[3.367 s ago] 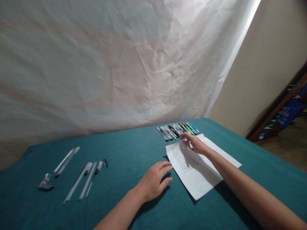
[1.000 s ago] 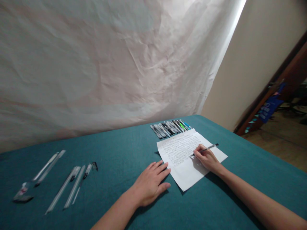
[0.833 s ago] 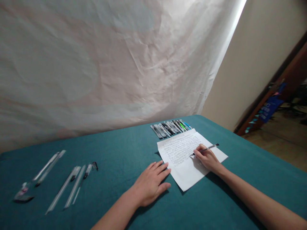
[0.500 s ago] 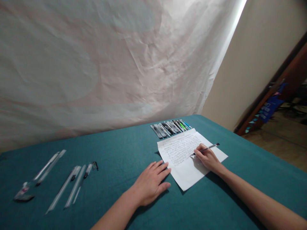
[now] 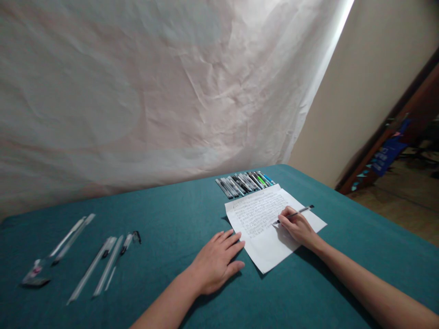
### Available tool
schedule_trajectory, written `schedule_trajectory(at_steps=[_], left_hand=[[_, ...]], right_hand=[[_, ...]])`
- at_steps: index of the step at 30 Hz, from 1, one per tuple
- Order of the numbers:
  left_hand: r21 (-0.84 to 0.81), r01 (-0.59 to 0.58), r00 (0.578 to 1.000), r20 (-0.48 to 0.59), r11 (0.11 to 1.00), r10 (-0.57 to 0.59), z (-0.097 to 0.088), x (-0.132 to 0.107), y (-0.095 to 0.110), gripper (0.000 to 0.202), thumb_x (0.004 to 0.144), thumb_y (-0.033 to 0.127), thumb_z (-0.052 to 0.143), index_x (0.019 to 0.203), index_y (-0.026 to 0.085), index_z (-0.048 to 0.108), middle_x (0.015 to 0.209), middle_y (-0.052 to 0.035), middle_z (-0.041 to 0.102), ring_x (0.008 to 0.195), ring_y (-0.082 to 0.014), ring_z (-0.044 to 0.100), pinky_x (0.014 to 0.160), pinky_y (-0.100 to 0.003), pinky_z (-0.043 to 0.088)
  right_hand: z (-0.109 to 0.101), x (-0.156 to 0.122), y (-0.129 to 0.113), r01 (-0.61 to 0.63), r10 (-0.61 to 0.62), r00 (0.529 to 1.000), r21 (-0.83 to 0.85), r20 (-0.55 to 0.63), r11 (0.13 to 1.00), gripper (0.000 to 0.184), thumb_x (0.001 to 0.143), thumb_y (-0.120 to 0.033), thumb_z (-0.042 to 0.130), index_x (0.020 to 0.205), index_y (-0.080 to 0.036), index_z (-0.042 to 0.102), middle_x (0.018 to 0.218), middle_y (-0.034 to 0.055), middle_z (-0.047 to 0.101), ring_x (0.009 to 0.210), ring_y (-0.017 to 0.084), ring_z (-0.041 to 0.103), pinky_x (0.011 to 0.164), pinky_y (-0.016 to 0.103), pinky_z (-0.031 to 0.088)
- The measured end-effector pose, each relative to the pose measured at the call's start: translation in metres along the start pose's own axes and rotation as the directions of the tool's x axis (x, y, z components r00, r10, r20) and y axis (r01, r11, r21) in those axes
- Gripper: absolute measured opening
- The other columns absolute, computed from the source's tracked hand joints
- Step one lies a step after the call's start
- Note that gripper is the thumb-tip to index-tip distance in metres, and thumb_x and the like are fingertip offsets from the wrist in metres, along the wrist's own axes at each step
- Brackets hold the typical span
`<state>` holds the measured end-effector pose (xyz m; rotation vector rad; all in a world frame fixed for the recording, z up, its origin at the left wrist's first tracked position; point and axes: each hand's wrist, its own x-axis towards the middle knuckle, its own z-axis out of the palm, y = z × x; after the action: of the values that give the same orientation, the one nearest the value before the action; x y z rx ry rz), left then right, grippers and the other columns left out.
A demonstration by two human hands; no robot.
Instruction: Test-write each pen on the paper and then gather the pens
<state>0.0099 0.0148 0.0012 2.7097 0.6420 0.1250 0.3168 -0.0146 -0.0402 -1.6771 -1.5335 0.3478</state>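
Note:
A pen with a dark end is gripped in my right hand, its tip low over the written lines. Beneath that hand lies a sheet of white paper, its upper part covered in small handwriting and its lower part blank. My left hand rests flat with fingers spread, its fingertips at the left edge of the paper. Just beyond the top of the sheet, a row of several pens lies side by side, mostly clear and black, with a green one and a blue one towards the right.
Blurred pen parts and clear tubes lie on the left of the green tablecloth. A small clear packet sits farther left. Behind the table hangs a pale creased sheet. A blue item hangs by the doorway at right.
My right hand and the pen have shifted very slightly to the right. The view has moved a touch; my left hand stays in place.

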Motion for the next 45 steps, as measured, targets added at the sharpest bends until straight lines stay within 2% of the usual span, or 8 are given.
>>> schedule_trajectory(at_steps=[11, 17, 23, 26, 29, 32, 37, 45], left_hand=[[-0.022, -0.009, 1.000, -0.017, 1.000, 0.009, 0.000, -0.002, 0.000, 0.050, 0.085, 0.051, 0.025, 0.130, 0.030, 0.031, 0.140, -0.0010, 0.027, 0.129, -0.0213, 0.019, 0.104, -0.042, 0.015], [-0.023, 0.050, 0.975, -0.216, 0.998, -0.054, -0.010, -0.010, -0.008, 0.040, 0.086, 0.041, 0.034, 0.118, 0.021, 0.047, 0.129, -0.0052, 0.043, 0.120, -0.0191, 0.035, 0.100, -0.033, 0.027], [0.051, 0.548, 0.788, -0.368, 0.835, -0.494, -0.056, -0.039, -0.046, 0.029, 0.083, 0.034, 0.042, 0.105, 0.019, 0.056, 0.105, -0.0074, 0.058, 0.095, -0.0193, 0.055, 0.083, -0.031, 0.041], [0.113, 0.803, 0.589, -0.293, 0.585, -0.753, -0.083, -0.064, -0.066, 0.027, 0.079, 0.032, 0.049, 0.101, 0.020, 0.059, 0.102, -0.0092, 0.061, 0.097, -0.0218, 0.056, 0.081, -0.032, 0.043], [0.129, 0.901, 0.434, -0.287, 0.415, -0.854, -0.101, -0.086, -0.083, 0.023, 0.077, 0.026, 0.051, 0.090, 0.013, 0.064, 0.095, -0.0160, 0.064, 0.089, -0.0266, 0.060, 0.074, -0.035, 0.046], [0.125, 0.946, 0.325, -0.293, 0.300, -0.899, -0.105, -0.097, -0.097, 0.022, 0.073, 0.022, 0.054, 0.087, 0.009, 0.065, 0.092, -0.0205, 0.064, 0.086, -0.0302, 0.061, 0.069, -0.037, 0.047], [0.118, 0.959, 0.282, -0.285, 0.259, -0.916, -0.098, -0.096, -0.107, 0.020, 0.071, 0.019, 0.055, 0.086, 0.010, 0.066, 0.091, -0.0212, 0.064, 0.086, -0.0293, 0.062, 0.067, -0.035, 0.048], [0.129, 0.955, 0.294, -0.277, 0.268, -0.915, -0.090, -0.088, -0.109, 0.020, 0.071, 0.017, 0.056, 0.087, 0.010, 0.065, 0.094, -0.0203, 0.064, 0.086, -0.0295, 0.061, 0.068, -0.035, 0.047]], right_hand=[[-0.001, -0.001, 0.001, -0.136, 0.147, 0.988, 0.189, -0.045, 0.973, 0.023, 0.077, -0.039, 0.046, 0.065, -0.019, 0.044, 0.048, -0.0048, 0.044, 0.041, 0.009, 0.039, 0.042, 0.021, 0.033], [0.003, -0.003, -0.018, -0.081, 0.080, 0.997, 0.129, 0.012, 0.988, 0.025, 0.078, -0.042, 0.048, 0.068, -0.019, 0.049, 0.051, -0.0026, 0.047, 0.045, 0.011, 0.043, 0.045, 0.023, 0.034], [0.034, -0.006, -0.073, 0.147, -0.165, 0.966, 0.100, 0.201, 0.984, 0.021, 0.079, -0.041, 0.049, 0.077, -0.021, 0.054, 0.068, 0.0032, 0.055, 0.062, 0.017, 0.051, 0.056, 0.027, 0.040], [0.060, -0.008, -0.103, 0.136, -0.186, 0.936, 0.182, 0.300, 0.974, 0.024, 0.081, -0.043, 0.046, 0.079, -0.021, 0.055, 0.067, 0.0025, 0.054, 0.058, 0.015, 0.049, 0.051, 0.025, 0.039], [0.086, -0.008, -0.132, 0.133, -0.232, 0.893, 0.267, 0.386, 0.955, 0.027, 0.083, -0.043, 0.042, 0.083, -0.020, 0.055, 0.066, 0.0010, 0.052, 0.057, 0.013, 0.047, 0.050, 0.023, 0.038], [0.102, -0.009, -0.159, 0.163, -0.292, 0.855, 0.312, 0.428, 0.936, 0.028, 0.084, -0.042, 0.040, 0.085, -0.019, 0.057, 0.067, 0.0001, 0.053, 0.058, 0.012, 0.047, 0.053, 0.022, 0.037], [0.112, -0.015, -0.182, 0.259, -0.404, 0.803, 0.353, 0.438, 0.899, 0.023, 0.085, -0.035, 0.042, 0.087, -0.019, 0.058, 0.072, 0.0001, 0.057, 0.066, 0.012, 0.051, 0.060, 0.022, 0.038], [0.118, -0.019, -0.170, 0.241, -0.377, 0.850, 0.365, 0.368, 0.899, 0.021, 0.085, -0.031, 0.042, 0.084, -0.018, 0.058, 0.070, -0.0001, 0.056, 0.064, 0.011, 0.050, 0.060, 0.021, 0.038]])
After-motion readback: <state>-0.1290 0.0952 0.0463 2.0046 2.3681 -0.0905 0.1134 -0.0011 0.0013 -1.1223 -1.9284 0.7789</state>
